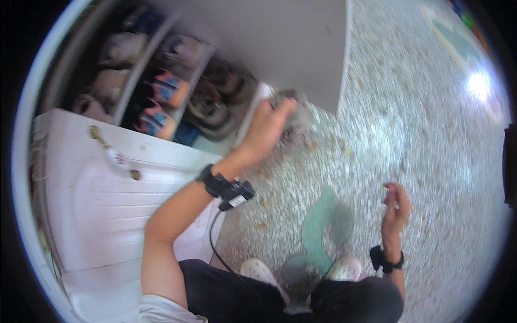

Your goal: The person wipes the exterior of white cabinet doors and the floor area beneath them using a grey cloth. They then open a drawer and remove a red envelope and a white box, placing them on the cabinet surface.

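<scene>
My left hand is stretched forward at the lower edge of an open shoe cabinet, with its thumb and fingers on a blurred grey-brown thing that I cannot identify. The cabinet shelves left of it hold brown shoes, orange, blue and black shoes and pale shoes. My right hand hangs over the speckled floor at the right, fingers loosely curled and apart, holding nothing. Black straps circle both wrists; the left one carries a small device with a cable.
One cabinet door stands open at the top. A white panelled door with a metal handle lies along the left. My pale clogs stand on the terrazzo floor, beside a green inlaid curve.
</scene>
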Available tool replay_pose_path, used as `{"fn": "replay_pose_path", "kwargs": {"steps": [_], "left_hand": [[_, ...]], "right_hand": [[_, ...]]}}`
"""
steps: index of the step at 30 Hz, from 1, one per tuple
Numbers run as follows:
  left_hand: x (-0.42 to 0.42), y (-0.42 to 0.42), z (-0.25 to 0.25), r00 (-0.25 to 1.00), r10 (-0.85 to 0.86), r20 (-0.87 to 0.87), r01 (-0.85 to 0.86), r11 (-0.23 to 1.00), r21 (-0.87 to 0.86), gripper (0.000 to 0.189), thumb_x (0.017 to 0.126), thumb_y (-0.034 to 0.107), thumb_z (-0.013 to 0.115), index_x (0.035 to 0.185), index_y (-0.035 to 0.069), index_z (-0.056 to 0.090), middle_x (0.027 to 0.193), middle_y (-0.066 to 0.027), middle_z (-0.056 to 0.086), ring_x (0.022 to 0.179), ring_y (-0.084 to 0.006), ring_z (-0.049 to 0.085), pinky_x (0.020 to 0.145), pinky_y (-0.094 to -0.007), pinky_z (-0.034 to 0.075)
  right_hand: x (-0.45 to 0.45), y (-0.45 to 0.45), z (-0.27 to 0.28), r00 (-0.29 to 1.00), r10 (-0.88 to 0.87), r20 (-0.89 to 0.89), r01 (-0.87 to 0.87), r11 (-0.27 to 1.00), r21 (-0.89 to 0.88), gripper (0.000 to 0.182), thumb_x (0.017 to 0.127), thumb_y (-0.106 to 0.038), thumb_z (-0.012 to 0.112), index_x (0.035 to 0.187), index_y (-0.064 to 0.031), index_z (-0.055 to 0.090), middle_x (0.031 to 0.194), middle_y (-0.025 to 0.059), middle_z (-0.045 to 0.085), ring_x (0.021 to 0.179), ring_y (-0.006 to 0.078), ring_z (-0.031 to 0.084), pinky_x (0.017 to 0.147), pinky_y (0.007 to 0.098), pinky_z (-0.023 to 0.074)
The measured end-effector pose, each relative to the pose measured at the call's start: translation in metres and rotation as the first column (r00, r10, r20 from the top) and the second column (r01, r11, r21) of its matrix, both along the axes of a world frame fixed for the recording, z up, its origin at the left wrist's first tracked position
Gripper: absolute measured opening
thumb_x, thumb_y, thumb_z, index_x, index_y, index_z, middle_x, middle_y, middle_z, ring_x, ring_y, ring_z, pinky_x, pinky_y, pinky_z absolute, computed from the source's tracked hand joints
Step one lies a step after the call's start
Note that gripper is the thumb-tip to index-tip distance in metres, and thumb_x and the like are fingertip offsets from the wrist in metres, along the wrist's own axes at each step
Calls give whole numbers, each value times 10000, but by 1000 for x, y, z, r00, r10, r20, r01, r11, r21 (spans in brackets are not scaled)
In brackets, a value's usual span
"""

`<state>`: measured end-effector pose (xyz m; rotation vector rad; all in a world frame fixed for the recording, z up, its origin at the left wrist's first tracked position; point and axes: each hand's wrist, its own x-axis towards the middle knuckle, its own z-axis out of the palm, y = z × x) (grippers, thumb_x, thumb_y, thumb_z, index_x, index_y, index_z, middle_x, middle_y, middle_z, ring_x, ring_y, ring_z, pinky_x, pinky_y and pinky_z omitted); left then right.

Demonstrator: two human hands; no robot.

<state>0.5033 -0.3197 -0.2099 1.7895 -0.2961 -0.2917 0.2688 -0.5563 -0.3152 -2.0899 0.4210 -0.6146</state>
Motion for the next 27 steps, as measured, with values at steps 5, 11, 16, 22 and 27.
{"fn": "replay_pose_path", "kwargs": {"steps": [5,11,16,22,27], "left_hand": [[15,-3,90,991,-94,98,107,985,-135,324,932,270,540,878,-35,635,795,2,619,730,-62,529,675,-239,438],[-43,11,226,964,-7,266,11,1000,-13,316,921,251,581,827,-45,641,672,-35,615,629,-48,533,560,-264,442],[-121,50,283,715,-169,679,-72,947,312,221,830,213,669,898,3,658,711,-108,626,583,-228,622,550,-299,482],[-293,165,337,490,526,695,-733,680,1,429,942,264,502,1265,-16,461,1184,-165,562,1040,-254,591,888,-381,485],[-330,264,408,-260,673,692,-919,49,-392,415,986,259,446,1289,-21,478,1272,-148,534,1105,-204,544,942,-335,458]], "right_hand": [[88,-52,159,930,68,362,94,906,-414,66,908,51,496,913,41,561,903,120,556,833,219,551,740,289,446],[151,-20,298,806,282,521,10,874,-487,42,874,30,558,883,29,599,940,142,570,858,252,578,741,330,459],[178,50,373,655,559,508,-249,795,-553,116,774,40,633,878,-11,627,925,130,573,835,266,559,706,337,453],[230,142,443,282,683,674,-406,721,-561,151,764,-21,663,902,-45,608,947,99,599,873,286,561,713,362,458],[213,201,437,138,740,658,-589,595,-546,122,780,-41,637,867,-44,551,872,90,583,843,280,556,730,365,438]]}}
